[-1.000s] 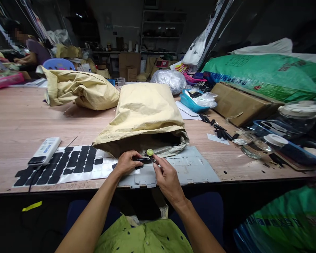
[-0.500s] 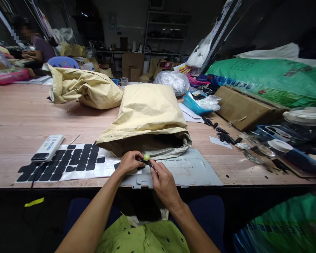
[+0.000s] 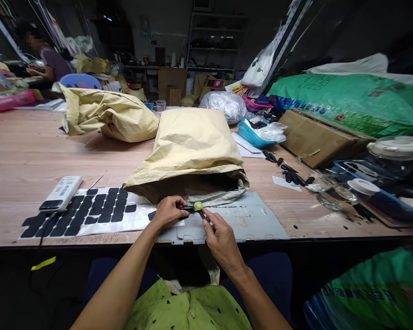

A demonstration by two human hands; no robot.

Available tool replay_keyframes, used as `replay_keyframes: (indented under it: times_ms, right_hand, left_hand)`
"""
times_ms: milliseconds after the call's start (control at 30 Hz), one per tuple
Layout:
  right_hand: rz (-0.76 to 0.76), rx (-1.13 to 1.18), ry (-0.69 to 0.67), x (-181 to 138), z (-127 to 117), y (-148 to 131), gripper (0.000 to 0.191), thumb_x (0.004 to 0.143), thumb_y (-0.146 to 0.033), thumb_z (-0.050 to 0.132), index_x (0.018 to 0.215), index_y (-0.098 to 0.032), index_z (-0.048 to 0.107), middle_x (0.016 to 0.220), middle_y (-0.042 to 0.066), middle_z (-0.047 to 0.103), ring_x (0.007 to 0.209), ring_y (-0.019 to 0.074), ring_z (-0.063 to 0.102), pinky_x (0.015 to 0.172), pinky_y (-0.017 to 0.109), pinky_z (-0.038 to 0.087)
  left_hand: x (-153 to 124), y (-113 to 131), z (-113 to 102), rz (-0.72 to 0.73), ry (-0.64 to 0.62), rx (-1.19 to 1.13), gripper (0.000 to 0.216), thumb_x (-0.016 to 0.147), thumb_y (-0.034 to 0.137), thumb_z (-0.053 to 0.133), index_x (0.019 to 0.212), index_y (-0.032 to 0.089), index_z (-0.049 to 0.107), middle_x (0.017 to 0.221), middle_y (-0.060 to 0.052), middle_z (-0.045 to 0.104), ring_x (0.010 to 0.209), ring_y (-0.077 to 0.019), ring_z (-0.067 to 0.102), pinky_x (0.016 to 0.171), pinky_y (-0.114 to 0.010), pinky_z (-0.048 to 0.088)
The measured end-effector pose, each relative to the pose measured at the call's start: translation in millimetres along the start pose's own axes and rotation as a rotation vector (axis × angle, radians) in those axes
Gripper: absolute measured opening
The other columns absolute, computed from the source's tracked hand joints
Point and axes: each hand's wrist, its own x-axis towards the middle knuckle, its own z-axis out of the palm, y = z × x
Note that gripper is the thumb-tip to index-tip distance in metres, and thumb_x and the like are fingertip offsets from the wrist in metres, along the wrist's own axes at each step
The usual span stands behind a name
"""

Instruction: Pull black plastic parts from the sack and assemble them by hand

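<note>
My left hand point(image 3: 169, 211) is closed on a small, narrow black piece point(image 3: 188, 208) in front of the open paper sack. At the far end of that piece sits a round, yellow-green disc point(image 3: 198, 206); I cannot tell what kind of item they form. My right hand point(image 3: 219, 234) pinches a thin dark part point(image 3: 203, 214) just below the disc. Both hands are over a grey board point(image 3: 234, 224) at the table's front edge. The yellow paper sack point(image 3: 196, 142) lies with its dark mouth facing me, and its contents are hidden.
Left of my hands lies a sheet of black stickers point(image 3: 106, 206), with a white device point(image 3: 62, 193) on its corner. Another paper sack point(image 3: 124, 114) lies behind. On the right are black parts point(image 3: 291, 175), a cardboard box point(image 3: 323, 137) and a clear jar point(image 3: 397, 153). A person point(image 3: 51, 64) sits far left.
The yellow-green disc and my right hand have shifted a little to the right, away from my left hand. More of the black piece now shows between them.
</note>
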Motion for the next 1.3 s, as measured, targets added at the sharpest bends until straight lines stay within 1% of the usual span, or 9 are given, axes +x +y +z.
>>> replay_keyframes:
  times_ms: [133, 233, 333, 467, 600, 700, 800, 1100, 1300]
  right_hand:
    - [-0.01, -0.073, 0.101, 17, -8, 11, 0.038, 0.094, -0.026, 0.046, 0.127, -0.02, 0.063, 0.111, 0.01, 0.068, 0.1, 0.0198, 0.064, 0.086, 0.033, 0.053]
    - [-0.013, -0.274, 0.165, 35, -14, 26, 0.039, 0.093, -0.023, 0.045, 0.127, -0.023, 0.064, 0.108, 0.007, 0.068, 0.093, 0.0188, 0.063, 0.077, 0.03, 0.05]
    - [0.01, -0.538, 0.162, 47, -15, 42, 0.038, 0.091, -0.018, 0.047, 0.122, -0.025, 0.067, 0.097, 0.005, 0.067, 0.081, 0.0172, 0.058, 0.067, 0.028, 0.043]
    - [-0.038, -0.722, 0.159, 49, -9, 55, 0.037, 0.091, -0.014, 0.047, 0.12, -0.024, 0.069, 0.089, 0.006, 0.064, 0.082, 0.019, 0.052, 0.07, 0.03, 0.038]
    - [-0.064, -0.747, 0.203, 45, -4, 55, 0.036, 0.091, -0.014, 0.048, 0.12, -0.025, 0.067, 0.091, 0.005, 0.063, 0.082, 0.0186, 0.05, 0.071, 0.03, 0.034]
    - [-0.075, -0.744, 0.203, 44, -4, 54, 0.037, 0.091, -0.014, 0.048, 0.121, -0.024, 0.066, 0.091, 0.006, 0.062, 0.082, 0.0186, 0.049, 0.072, 0.031, 0.032]
    - [-0.073, -0.75, 0.2, 44, -4, 54, 0.036, 0.091, -0.015, 0.048, 0.121, -0.024, 0.066, 0.092, 0.006, 0.062, 0.083, 0.019, 0.048, 0.073, 0.031, 0.032]
    - [-0.068, -0.749, 0.191, 44, -3, 55, 0.037, 0.091, -0.014, 0.047, 0.122, -0.024, 0.064, 0.093, 0.006, 0.061, 0.083, 0.0192, 0.047, 0.073, 0.032, 0.032]
    - [-0.067, -0.759, 0.198, 44, -3, 54, 0.036, 0.091, -0.015, 0.048, 0.121, -0.024, 0.066, 0.092, 0.006, 0.062, 0.083, 0.0194, 0.047, 0.073, 0.032, 0.032]
  left_hand:
    - [-2, 2, -1, 0.015, 0.005, 0.034, 0.022, 0.066, 0.025, 0.076, 0.087, 0.021, 0.076, 0.083, 0.0, 0.073, 0.079, -0.0187, 0.065, 0.07, -0.027, 0.044]
    - [-3, 4, 0, 0.03, 0.016, 0.086, 0.022, 0.067, 0.023, 0.074, 0.089, 0.022, 0.076, 0.085, 0.0, 0.073, 0.08, -0.0188, 0.065, 0.071, -0.027, 0.045]
    - [-3, 4, 0, 0.045, 0.015, 0.107, 0.025, 0.066, 0.024, 0.074, 0.091, 0.023, 0.076, 0.085, 0.0, 0.072, 0.08, -0.0185, 0.065, 0.071, -0.027, 0.045]
    - [-4, 1, -1, 0.084, 0.0, 0.099, 0.021, 0.072, 0.03, 0.072, 0.091, 0.023, 0.075, 0.089, 0.0, 0.072, 0.081, -0.0184, 0.063, 0.072, -0.027, 0.044]
    - [-4, -1, -4, 0.146, -0.033, 0.061, 0.025, 0.088, 0.041, 0.057, 0.091, 0.023, 0.073, 0.091, -0.001, 0.071, 0.084, -0.0178, 0.062, 0.074, -0.026, 0.041]
    - [-3, -1, -4, 0.176, -0.035, 0.11, 0.039, 0.096, 0.044, 0.042, 0.078, 0.02, 0.067, 0.083, -0.001, 0.066, 0.079, -0.0168, 0.059, 0.07, -0.026, 0.039]
    - [-2, -2, -3, 0.18, -0.015, 0.16, 0.045, 0.097, 0.045, 0.034, 0.068, 0.019, 0.058, 0.076, -0.001, 0.06, 0.073, -0.0162, 0.055, 0.066, -0.027, 0.036]
    - [-2, -3, -2, 0.154, 0.016, 0.127, 0.047, 0.098, 0.045, 0.031, 0.066, 0.02, 0.055, 0.074, -0.002, 0.06, 0.073, -0.017, 0.055, 0.066, -0.028, 0.037]
    - [-2, -7, -3, 0.17, -0.003, 0.09, 0.054, 0.097, 0.052, 0.031, 0.064, 0.019, 0.057, 0.073, -0.002, 0.062, 0.072, -0.0169, 0.057, 0.067, -0.029, 0.038]
